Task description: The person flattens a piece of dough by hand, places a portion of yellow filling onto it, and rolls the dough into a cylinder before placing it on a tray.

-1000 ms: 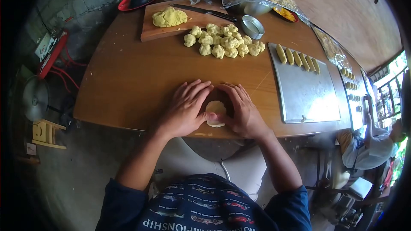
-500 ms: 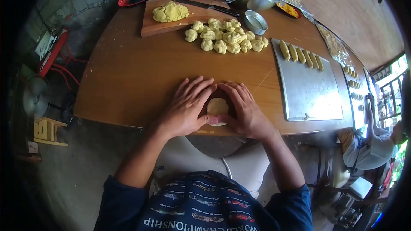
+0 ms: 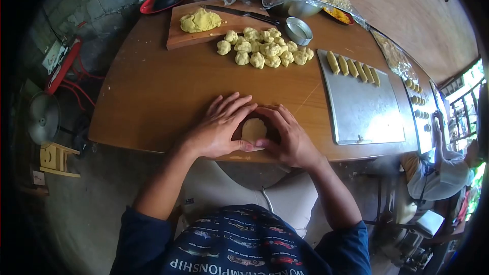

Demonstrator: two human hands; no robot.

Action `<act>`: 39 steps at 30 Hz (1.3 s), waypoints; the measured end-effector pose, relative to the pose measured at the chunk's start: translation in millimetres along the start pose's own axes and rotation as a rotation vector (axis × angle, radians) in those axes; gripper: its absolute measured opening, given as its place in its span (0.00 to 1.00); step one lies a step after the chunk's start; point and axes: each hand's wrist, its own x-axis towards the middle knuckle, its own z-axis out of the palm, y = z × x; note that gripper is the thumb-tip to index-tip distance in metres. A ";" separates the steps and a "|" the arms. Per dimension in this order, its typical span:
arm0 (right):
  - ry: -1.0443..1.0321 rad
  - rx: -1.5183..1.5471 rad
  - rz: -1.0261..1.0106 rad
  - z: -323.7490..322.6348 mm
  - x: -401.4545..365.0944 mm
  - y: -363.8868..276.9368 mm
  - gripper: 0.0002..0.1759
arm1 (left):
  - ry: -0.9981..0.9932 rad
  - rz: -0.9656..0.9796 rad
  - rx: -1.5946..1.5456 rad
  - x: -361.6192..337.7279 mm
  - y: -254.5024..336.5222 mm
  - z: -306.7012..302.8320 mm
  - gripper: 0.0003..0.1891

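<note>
A flattened, roughly round piece of dough (image 3: 253, 131) lies near the front edge of the wooden table. My left hand (image 3: 220, 128) rests on its left side, fingers stretched out beyond the dough and thumb tip at its near edge. On the other side, my right hand (image 3: 289, 135) curves around it, its thumb also against the near edge. Both hands are open and frame the dough without gripping it. Farther back sits a cluster of pale yellow filling balls (image 3: 271, 49), several of them touching.
A cutting board (image 3: 175, 38) holds a yellow mound (image 3: 200, 21) and a knife (image 3: 239, 12). Beside it stands a round metal tin (image 3: 299, 31). On the right, a metal tray (image 3: 356, 107) carries several dough rolls (image 3: 352, 68). Another person (image 3: 448, 173) works at the far right.
My thumbs have drawn slightly apart along the dough's near edge, and more of the dough's lower part shows. The view has shifted a little; the other things lie as before.
</note>
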 end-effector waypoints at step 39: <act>0.002 0.012 0.035 -1.4 8.0 -2.3 0.49 | 0.090 -0.067 -0.023 -4.2 -0.9 3.8 0.47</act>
